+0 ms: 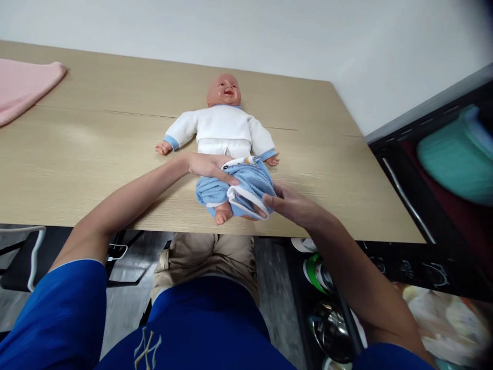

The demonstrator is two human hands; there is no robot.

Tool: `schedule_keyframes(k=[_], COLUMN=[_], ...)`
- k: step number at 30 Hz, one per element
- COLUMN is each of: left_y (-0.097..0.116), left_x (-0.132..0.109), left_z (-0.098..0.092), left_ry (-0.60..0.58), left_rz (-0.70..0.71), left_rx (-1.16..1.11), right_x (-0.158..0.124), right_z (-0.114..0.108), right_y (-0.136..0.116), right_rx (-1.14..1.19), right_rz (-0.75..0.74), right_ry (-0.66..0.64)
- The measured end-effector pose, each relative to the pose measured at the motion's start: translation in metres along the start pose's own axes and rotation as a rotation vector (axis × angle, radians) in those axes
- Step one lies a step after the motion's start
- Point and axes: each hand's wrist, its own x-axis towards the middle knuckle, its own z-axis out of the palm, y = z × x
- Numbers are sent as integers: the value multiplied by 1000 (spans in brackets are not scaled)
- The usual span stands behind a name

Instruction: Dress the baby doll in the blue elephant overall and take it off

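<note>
Doll (223,123) on its back on the wood-grain surface (96,154), center of frame, head toward the top, arms spread. White top with blue cuffs; white layer visible at the waist. Blue pants (256,180) lie over the doll's lower body, just below frame center, white trim at waistband and leg openings. One foot (222,214) protrudes from the opening on the frame's left; the other opening gapes, with something skin-toned inside, not identifiable.

Left hand (211,167): gripping the pants at the waistband, thumb across the front, fingertips partly hidden. Right hand (295,203): gripping the pants at the gaping leg opening, thumb at the trim, other fingers mostly behind the fabric.

Pink cloth (26,87) at upper left of frame. Teal container (458,156), blurred, at right edge on a dark rack.
</note>
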Motion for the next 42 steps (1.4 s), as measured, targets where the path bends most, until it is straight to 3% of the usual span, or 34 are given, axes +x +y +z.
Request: schedule_keyframes(k=[2, 7, 9, 14, 19, 24, 28, 32, 38, 42], left_y=[5, 25, 32, 35, 32, 39, 41, 34, 6, 0], left_x=[-1, 2, 6, 15, 17, 14, 11, 9, 11, 13], left_z=[3, 16, 22, 35, 45, 61, 71, 71, 58, 56], left_ry=[2, 43, 59, 166, 162, 200, 179, 161, 203, 223], left_rz=[-13, -73, -62, -94, -140, -304, -366, -351, -101, -8], left_rx=[26, 101, 168, 291, 438, 717, 837, 761, 445, 315], right_x=[-4, -7, -8, -19, -36, -40, -35, -34, -32, -27], right_z=[4, 20, 25, 38, 62, 77, 81, 80, 86, 91], right_y=[-5, -4, 0, 5, 20, 45, 56, 65, 80, 82], right_rx=[-9, -103, -189, -276, -343, -556, -491, -319, 82, 147], right_rz=[22, -90, -119, -69, 32, -46, 0, 79, 57, 42], right_ry=[47, 480, 586, 631, 646, 888, 877, 830, 802, 794])
